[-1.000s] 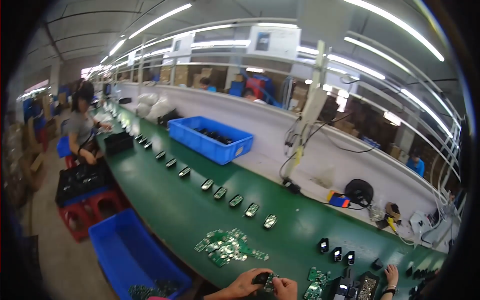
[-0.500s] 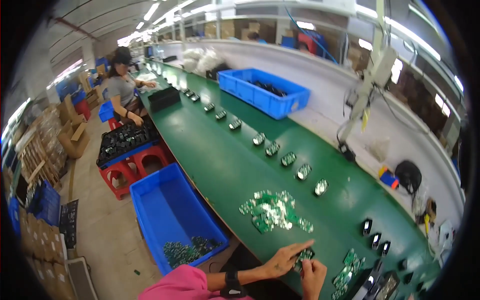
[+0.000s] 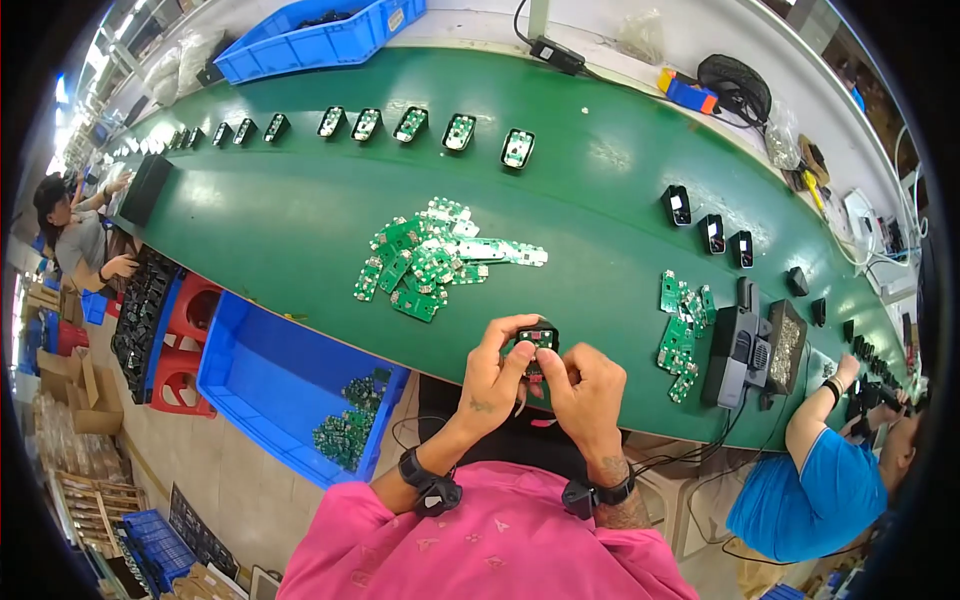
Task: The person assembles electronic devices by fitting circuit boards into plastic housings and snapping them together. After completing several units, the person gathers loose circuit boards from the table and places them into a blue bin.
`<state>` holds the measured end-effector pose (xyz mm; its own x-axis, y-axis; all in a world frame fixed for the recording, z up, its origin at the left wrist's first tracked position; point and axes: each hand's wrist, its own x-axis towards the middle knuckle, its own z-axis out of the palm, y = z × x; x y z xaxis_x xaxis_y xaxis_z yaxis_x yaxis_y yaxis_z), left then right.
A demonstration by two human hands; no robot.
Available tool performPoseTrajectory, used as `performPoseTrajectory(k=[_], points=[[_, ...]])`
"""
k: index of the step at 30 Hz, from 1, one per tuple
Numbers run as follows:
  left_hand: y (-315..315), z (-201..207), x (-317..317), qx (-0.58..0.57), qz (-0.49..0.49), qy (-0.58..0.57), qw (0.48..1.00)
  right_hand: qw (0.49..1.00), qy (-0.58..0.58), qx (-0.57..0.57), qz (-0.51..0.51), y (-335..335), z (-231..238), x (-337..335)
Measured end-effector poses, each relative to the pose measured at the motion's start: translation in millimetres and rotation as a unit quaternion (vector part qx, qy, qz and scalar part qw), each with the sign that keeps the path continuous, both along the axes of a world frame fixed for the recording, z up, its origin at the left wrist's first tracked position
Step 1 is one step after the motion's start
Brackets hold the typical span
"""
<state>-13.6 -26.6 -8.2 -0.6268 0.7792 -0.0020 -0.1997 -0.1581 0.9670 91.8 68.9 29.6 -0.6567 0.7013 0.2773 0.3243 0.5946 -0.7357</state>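
A small black plastic housing with a green circuit board (image 3: 541,338) in it is held up between both my hands near the table's front edge. My left hand (image 3: 490,375) is wrapped round its left side, thumb on the board's face. My right hand (image 3: 585,392) grips the lower right side, thumb pressed on the board. The fingers hide part of the housing. Beyond my hands lies a loose pile of green circuit boards (image 3: 432,262). A smaller heap of boards (image 3: 680,330) lies to the right.
Housings with boards (image 3: 517,149) stand in a row across the green table (image 3: 590,240). Right are black housings (image 3: 676,205), a dark grey device (image 3: 728,355) and a tray of small parts (image 3: 787,340). Blue bins (image 3: 240,350) sit left and behind. Co-workers sit at both sides.
The view has swung to the right and down, bringing the right-hand co-worker into sight. My left fingers, stretched out before, now curl round the housing, and both thumbs press on the board.
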Motion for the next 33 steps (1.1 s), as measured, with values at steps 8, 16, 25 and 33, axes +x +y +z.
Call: performPoseTrajectory(k=[8, 16, 25, 33], points=[[2, 5, 14, -0.01, 0.056, 0.03, 0.998, 0.987, 0.068, -0.093, 0.111, -1, -8, 2], [12, -4, 14, 0.001, 0.111, 0.216, 0.97, 0.986, 0.107, -0.118, 0.045, -12, -18, -3], [9, 1, 21, 0.058, 0.142, 0.256, 0.954, 0.971, 0.225, -0.027, 0.076, -9, -29, -6], [14, -24, -9, -0.079, 0.15, 0.223, 0.96, 0.991, 0.086, -0.101, 0.015, 103, -37, -66]])
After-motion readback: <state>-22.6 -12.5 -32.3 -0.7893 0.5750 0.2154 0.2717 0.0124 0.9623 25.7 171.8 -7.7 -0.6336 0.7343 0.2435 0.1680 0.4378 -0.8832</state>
